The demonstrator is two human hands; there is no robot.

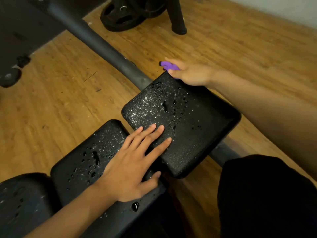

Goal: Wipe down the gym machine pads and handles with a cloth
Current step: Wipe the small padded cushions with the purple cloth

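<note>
I am laying my left hand (130, 167) flat, fingers (160, 129) straight and spread, across the gap between two wet black pads. My palm is pressing the narrow pad (80, 162) nearest me and my fingertips are touching the square pad (192, 117) beyond, both beaded with droplets. Farther out, my right hand (193, 75) is curling round a purple sprayer top (167, 65) just past that square pad's far corner, beside the black frame tube (96, 38).

A single wide-angle view, worn on the person's head, looks forward and steeply down from close above the wet black pads (180, 117). These fill the middle of the frame. The wooden floor (51, 100) surrounds them and runs to a pale wall (295, 7) at the top right.
</note>
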